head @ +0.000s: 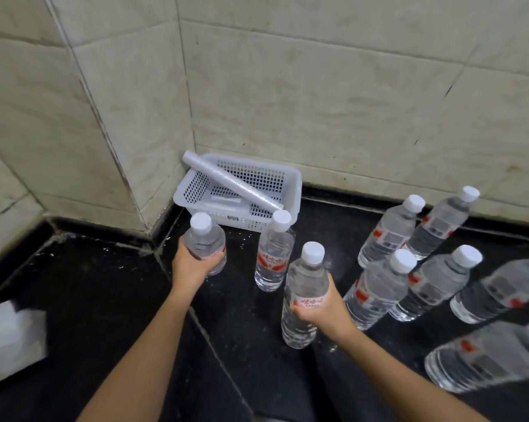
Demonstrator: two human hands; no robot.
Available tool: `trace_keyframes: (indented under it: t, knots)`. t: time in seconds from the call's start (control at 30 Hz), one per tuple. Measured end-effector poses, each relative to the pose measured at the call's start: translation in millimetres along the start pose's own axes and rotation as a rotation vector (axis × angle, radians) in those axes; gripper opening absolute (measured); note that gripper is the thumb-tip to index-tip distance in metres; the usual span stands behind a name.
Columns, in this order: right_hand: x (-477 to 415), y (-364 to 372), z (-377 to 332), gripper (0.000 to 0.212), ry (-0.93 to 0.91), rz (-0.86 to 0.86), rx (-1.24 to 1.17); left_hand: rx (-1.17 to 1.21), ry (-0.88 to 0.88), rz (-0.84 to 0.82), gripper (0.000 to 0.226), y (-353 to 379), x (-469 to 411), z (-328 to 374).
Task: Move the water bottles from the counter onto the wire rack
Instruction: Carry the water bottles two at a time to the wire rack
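Observation:
Several clear water bottles with white caps and red labels stand on a black counter (99, 293). My left hand (190, 264) grips one bottle (205, 242) near the wall corner. My right hand (318, 309) grips a taller-looking bottle (304, 287) around its label, near the middle. One bottle (274, 257) stands free between the two hands. A group of bottles (391, 233) stands to the right, the nearest ones blurred at the frame edge. No wire rack is in view.
A white perforated plastic basket (293, 190) sits in the tiled corner with a white roll (229, 182) lying across it. A white blurred object (10, 339) lies at the left edge. Tiled walls (318, 86) close off the back and left.

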State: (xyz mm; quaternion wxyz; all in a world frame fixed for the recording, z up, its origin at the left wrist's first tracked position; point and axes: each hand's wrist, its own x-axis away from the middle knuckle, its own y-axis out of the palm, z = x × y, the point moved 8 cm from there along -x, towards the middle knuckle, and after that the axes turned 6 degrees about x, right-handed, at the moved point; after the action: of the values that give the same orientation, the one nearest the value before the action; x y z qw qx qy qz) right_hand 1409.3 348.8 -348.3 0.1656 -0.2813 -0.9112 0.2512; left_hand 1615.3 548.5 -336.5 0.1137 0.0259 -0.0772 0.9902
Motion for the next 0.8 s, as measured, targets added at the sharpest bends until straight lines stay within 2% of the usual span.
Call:
trace_keyframes:
  t: [0.23,0.53,0.63,0.8]
  knots:
    - [18,0,-2,0.073,0.028,-0.032,-0.008,-0.026,0.003,-0.118,0.077,-1,41,-8]
    - [96,-22,11,0.073,-0.022,-0.055,-0.048,0.017,-0.042,-0.169,0.073,19,139,0]
    - [135,-46,28,0.066,-0.016,-0.059,-0.057,0.046,-0.054,-0.235,0.063,38,187,9]
    - [202,-103,69,0.085,0.022,0.023,-0.057,0.104,-0.068,-0.419,0.058,93,272,23]
